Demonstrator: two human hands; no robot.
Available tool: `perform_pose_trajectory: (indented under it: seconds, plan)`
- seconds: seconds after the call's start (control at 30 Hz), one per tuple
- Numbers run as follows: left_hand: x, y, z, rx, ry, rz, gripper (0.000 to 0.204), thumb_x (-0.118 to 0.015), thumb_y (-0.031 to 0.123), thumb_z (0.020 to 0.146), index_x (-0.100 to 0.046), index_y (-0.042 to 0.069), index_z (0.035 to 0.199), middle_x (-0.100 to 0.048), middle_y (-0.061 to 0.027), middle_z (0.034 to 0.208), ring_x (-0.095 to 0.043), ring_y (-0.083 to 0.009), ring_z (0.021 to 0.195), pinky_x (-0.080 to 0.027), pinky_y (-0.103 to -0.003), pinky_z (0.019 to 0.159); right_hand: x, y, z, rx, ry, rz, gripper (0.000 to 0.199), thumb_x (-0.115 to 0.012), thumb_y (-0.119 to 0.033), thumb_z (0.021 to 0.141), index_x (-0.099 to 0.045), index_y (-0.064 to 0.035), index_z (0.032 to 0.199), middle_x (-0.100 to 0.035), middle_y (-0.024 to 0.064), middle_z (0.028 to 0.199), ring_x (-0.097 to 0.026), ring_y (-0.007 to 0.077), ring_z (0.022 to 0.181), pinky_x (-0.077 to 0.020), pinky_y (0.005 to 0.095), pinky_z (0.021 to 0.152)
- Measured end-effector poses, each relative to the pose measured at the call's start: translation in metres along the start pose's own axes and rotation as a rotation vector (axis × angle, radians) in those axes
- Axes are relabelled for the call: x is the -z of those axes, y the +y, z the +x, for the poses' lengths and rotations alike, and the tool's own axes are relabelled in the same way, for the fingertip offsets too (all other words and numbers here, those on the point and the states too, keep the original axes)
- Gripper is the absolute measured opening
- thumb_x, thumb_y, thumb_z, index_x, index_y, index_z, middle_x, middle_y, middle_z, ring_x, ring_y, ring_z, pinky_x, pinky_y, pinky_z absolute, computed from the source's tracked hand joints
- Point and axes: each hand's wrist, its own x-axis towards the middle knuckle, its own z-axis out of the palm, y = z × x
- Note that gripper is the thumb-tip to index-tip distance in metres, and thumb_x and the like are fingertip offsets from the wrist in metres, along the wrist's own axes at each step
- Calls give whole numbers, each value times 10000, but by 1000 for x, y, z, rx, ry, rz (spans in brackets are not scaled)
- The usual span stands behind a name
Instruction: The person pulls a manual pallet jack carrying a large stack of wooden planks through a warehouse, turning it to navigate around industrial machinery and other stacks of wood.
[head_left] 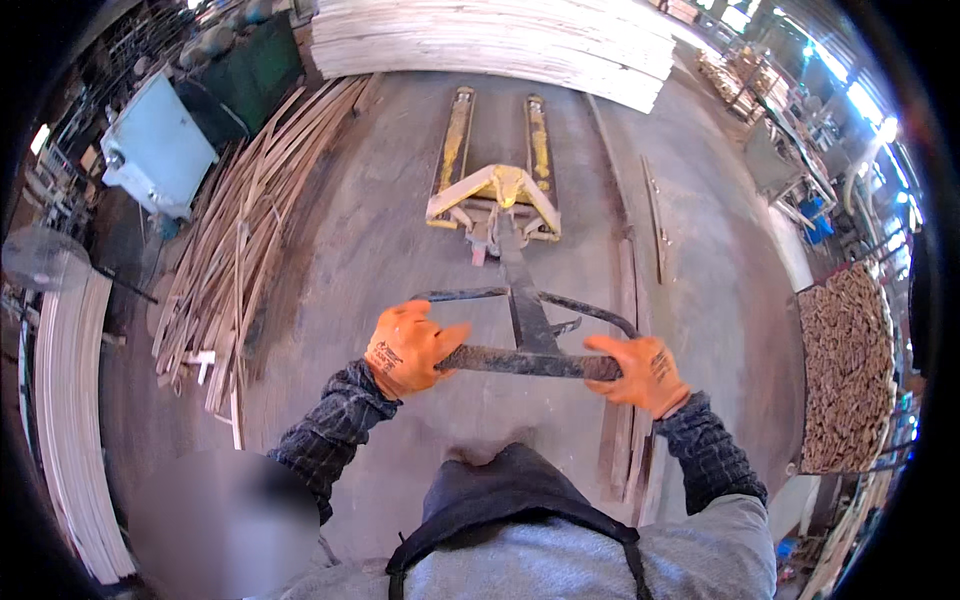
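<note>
Concrete floor [380, 230] under wood strips [230, 260]

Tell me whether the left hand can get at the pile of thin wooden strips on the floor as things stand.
Probably not: the left hand grips the dark metal pallet jack handle, and the pile of thin wooden strips lies well off to the left.

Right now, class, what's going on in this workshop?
A person in orange gloves grips the handle bar of a yellow pallet jack with both hands, left hand and right hand at either end. The jack's forks point away toward a stack of boards. Loose wood strips lie heaped on the concrete floor to the left.
</note>
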Motion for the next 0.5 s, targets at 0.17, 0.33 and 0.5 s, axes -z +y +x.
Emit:
perform_pose_trajectory:
  seconds: [0.17,0.33,0.5]
  plan:
    - [30,-48,91,-236,158,167,676,-841,324,532,-715,140,1170,-597,-19,636,-641,-254,697,-527,-435,919,66,45,43,87,140,7,502,-822,-338,767,-677,-113,1191,-728,142,922,-709,328,814,-562,395,741]
    - [61,-145,161,-265,294,348,660,-815,295,555,-707,99,1176,-697,-68,819,-662,-330,777,-522,-442,826,98,95,122,122,223,438,518,-808,-204,789,-659,-70,1266,-725,115,1090,-707,224,961,-545,362,844]
    - [79,-259,194,141,457,300,407,-722,33,677,-695,89,1078,-725,-127,969,-671,-358,873,-522,-428,765,106,65,233,93,187,854,513,-783,-166,835,-629,-50,1310,-690,70,1167,-667,165,1079,-551,328,892]
